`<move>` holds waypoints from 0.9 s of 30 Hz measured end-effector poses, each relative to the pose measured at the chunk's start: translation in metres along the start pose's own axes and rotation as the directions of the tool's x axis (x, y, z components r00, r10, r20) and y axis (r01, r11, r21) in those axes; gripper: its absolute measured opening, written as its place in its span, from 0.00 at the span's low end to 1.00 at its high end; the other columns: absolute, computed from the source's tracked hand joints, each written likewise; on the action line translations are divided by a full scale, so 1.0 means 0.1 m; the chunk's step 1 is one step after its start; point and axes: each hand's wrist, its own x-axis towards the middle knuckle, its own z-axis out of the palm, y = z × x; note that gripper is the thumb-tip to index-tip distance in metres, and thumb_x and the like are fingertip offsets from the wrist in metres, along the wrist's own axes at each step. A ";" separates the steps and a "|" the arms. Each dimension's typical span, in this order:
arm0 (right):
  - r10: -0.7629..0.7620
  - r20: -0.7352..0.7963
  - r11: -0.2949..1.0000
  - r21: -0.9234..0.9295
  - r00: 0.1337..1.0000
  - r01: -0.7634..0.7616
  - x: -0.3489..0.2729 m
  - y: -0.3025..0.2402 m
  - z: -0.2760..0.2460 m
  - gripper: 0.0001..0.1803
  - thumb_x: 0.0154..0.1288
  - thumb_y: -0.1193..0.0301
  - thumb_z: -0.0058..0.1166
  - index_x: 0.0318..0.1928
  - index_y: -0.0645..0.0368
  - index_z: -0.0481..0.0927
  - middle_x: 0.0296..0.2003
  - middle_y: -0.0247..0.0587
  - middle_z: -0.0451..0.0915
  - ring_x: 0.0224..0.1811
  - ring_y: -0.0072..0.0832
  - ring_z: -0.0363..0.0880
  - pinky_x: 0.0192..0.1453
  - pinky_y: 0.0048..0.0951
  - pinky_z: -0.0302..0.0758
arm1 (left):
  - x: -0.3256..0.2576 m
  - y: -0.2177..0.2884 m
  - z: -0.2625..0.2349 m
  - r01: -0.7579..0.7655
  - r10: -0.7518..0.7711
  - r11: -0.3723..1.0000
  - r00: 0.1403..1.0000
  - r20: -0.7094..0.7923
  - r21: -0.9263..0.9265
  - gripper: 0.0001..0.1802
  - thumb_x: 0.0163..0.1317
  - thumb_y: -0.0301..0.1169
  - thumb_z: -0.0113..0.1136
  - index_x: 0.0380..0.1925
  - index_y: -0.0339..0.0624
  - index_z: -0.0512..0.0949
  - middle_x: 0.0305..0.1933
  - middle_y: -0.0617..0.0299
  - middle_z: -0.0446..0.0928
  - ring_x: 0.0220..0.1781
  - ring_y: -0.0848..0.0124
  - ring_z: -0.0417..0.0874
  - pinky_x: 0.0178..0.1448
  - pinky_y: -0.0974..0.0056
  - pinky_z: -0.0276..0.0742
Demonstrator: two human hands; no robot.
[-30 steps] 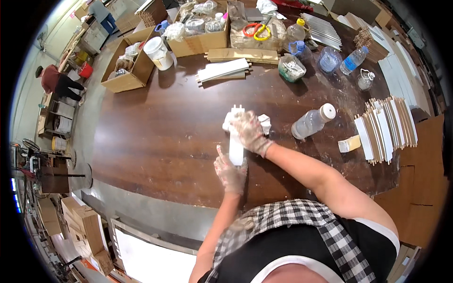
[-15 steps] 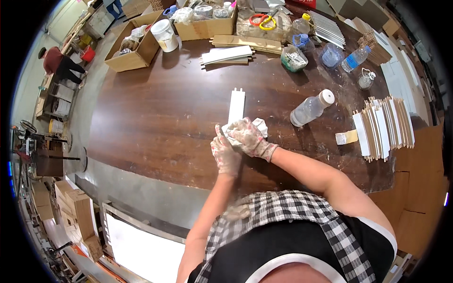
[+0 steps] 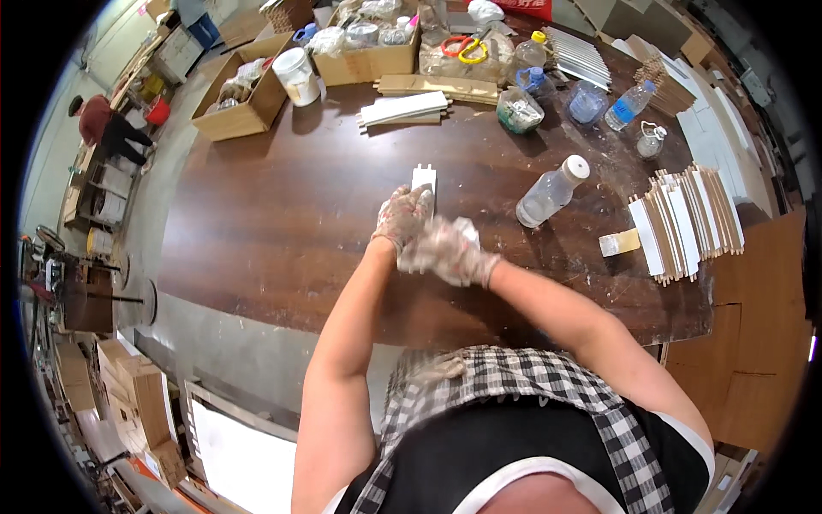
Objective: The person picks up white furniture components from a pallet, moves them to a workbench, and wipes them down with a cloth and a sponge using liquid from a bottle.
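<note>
A white slat with small pegs at its far end lies on the brown table, and its near part is hidden under my hands. My left hand, in a pale glove with reddish spots, is closed over the slat's middle. Beside it to the right, my right hand is smeared by motion, its gloved fingers bunched on a crumpled white cloth. Part of that cloth sticks out past the fingers. To the right stands a clear bottle with a white cap, apart from both hands.
A stack of white and brown slats sits at the right, a small yellowish block beside it. More white slats lie at the back, near cardboard boxes, a white tub, scissors and several bottles. Another person bends over far left.
My left hand has moved up and left onto the slat, covering more of it. My right hand has slid slightly right and nearer with the cloth. The whole view has shifted a little.
</note>
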 end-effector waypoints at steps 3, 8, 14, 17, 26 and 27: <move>0.026 0.223 0.979 0.191 0.974 -0.070 -0.24 -0.52 0.08 0.14 0.58 0.72 0.50 0.45 0.50 0.81 0.47 0.39 0.76 0.46 0.35 0.72 0.55 0.35 0.67 | 0.03 -0.13 0.08 0.035 -0.030 0.996 0.997 0.066 -0.076 0.21 0.71 0.43 0.39 0.55 0.48 0.74 0.59 0.47 0.71 0.63 0.55 0.69 0.66 0.57 0.64; 0.120 -0.077 0.963 0.251 0.990 -0.097 0.05 -0.29 -0.34 0.16 0.57 0.66 0.50 0.45 0.58 0.79 0.44 0.43 0.76 0.46 0.38 0.73 0.54 0.37 0.71 | 0.19 -0.41 0.09 0.161 -0.017 0.725 0.976 0.215 -0.670 0.27 0.73 0.46 0.35 0.57 0.37 0.71 0.53 0.58 0.78 0.55 0.70 0.76 0.61 0.68 0.69; 0.067 0.181 0.997 0.035 0.981 -0.074 -0.01 -0.25 0.21 0.16 0.60 0.62 0.49 0.47 0.51 0.79 0.47 0.39 0.75 0.51 0.34 0.73 0.54 0.35 0.70 | 0.23 -0.24 -0.13 0.157 -0.055 0.938 0.948 0.315 -0.308 0.28 0.72 0.45 0.38 0.62 0.35 0.64 0.57 0.59 0.75 0.57 0.68 0.74 0.62 0.65 0.65; -0.044 0.540 0.844 0.470 0.841 -0.258 -0.12 -0.81 0.00 0.21 0.59 0.56 0.54 0.50 0.49 0.79 0.48 0.39 0.76 0.51 0.35 0.75 0.52 0.35 0.73 | 0.09 -0.53 0.01 -0.039 0.009 0.980 0.989 0.150 0.194 0.32 0.67 0.42 0.47 0.66 0.37 0.57 0.65 0.51 0.65 0.62 0.62 0.69 0.62 0.60 0.66; 0.805 0.064 0.306 0.806 0.589 -0.506 -0.63 -0.25 -0.69 0.15 0.55 0.80 0.54 0.45 0.62 0.74 0.42 0.36 0.75 0.46 0.24 0.75 0.52 0.25 0.74 | -0.44 -0.03 0.17 0.028 -0.069 0.983 0.973 -0.221 -0.184 0.49 0.50 0.36 0.64 0.66 0.28 0.48 0.52 0.44 0.68 0.53 0.58 0.72 0.55 0.55 0.71; 0.881 0.025 0.162 0.922 0.473 -0.351 -0.65 -0.19 -0.64 0.15 0.55 0.80 0.55 0.45 0.63 0.72 0.45 0.38 0.74 0.45 0.26 0.76 0.52 0.26 0.75 | -0.41 0.11 0.03 0.320 -0.326 0.435 0.927 0.185 -0.842 0.41 0.55 0.30 0.56 0.67 0.34 0.50 0.47 0.49 0.73 0.44 0.61 0.78 0.46 0.62 0.78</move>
